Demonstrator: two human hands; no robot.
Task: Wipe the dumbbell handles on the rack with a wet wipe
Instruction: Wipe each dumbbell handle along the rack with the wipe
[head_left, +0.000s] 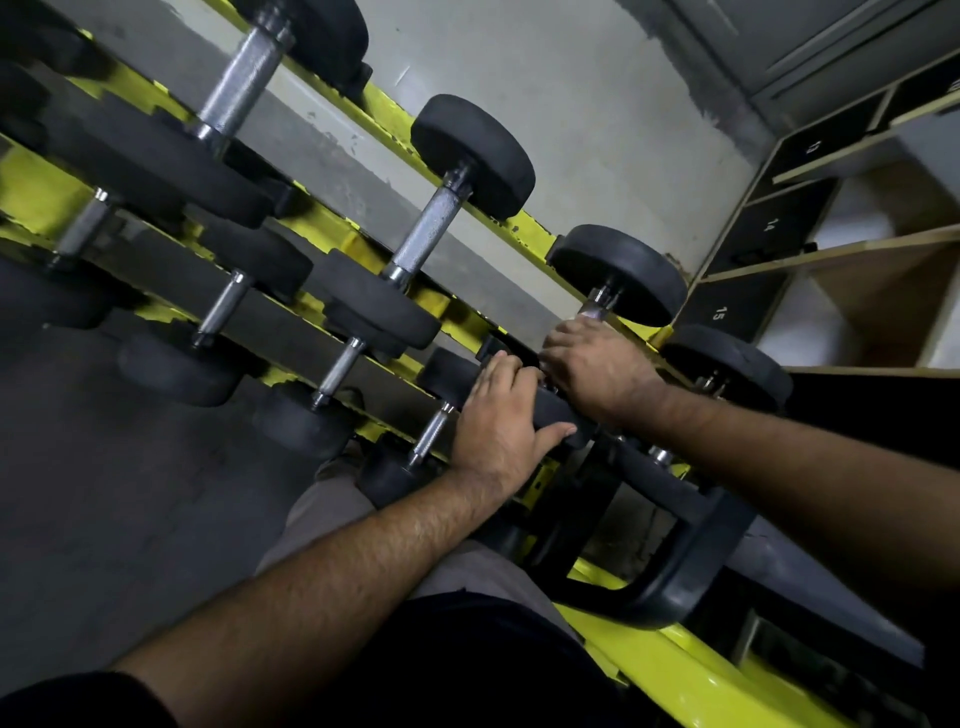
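Observation:
A yellow rack (524, 228) carries rows of black dumbbells with knurled steel handles. My right hand (597, 364) is wrapped round the handle of one top-row dumbbell, just below its far black head (623, 270); a short bit of the handle (595, 310) shows above my fingers. My left hand (501, 415) grips that dumbbell's near black head (558, 415), thumb under it. No wet wipe is visible; my right hand may cover it. The neighbouring dumbbell's handle (426, 234) is bare.
Smaller dumbbells (337, 371) fill the lower row to the left. A black curved bar (675, 587) juts out at the lower right. Wooden numbered cubbies (769, 228) stand at the right, close to another dumbbell (732, 364). Grey floor lies at the left.

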